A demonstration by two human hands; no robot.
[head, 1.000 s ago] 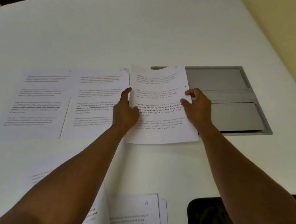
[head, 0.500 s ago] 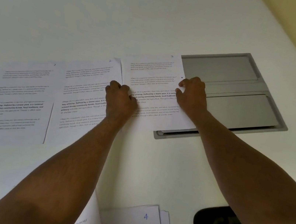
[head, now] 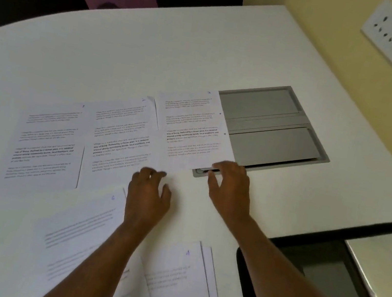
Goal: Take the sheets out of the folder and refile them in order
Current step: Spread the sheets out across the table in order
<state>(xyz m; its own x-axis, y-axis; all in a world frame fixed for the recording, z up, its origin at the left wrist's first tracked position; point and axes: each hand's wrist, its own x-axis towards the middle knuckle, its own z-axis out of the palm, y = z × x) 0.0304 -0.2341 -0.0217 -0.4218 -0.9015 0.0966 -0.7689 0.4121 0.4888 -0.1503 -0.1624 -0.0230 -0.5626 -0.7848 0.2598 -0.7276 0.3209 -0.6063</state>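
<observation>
I see three printed sheets laid in a row across the white tabletop [head: 205, 47]: the sheet marked 1 [head: 47, 142] at nine o'clock, the sheet marked 2 [head: 119, 136] just beside it, and the sheet marked 3 [head: 189, 132] toward one o'clock, its right edge lying over the grey cable hatch [head: 270, 129] set into the surface. Nearer to me, at six o'clock, a sheet marked 6 [head: 79, 227] lies apart from a small stack topped by the sheet marked 4 [head: 176, 281]. No folder is in view.

My left hand [head: 148, 197] hovers over the near edge of the row with its fingers spread and holding nothing. My right hand [head: 231, 187] is likewise released, fingers loosely curled at the bottom corner of sheet 3, touching or nearly so.

These are single plain-paper leaves: light, limp, and likely to slide on the smooth top or fold if pinched in the middle. I would lift each by a corner or slide it to a free edge, thumb under, then support it flat. Sheet 3's punched right margin overhangs the hatch, which offers an easy edge to get under.
</observation>
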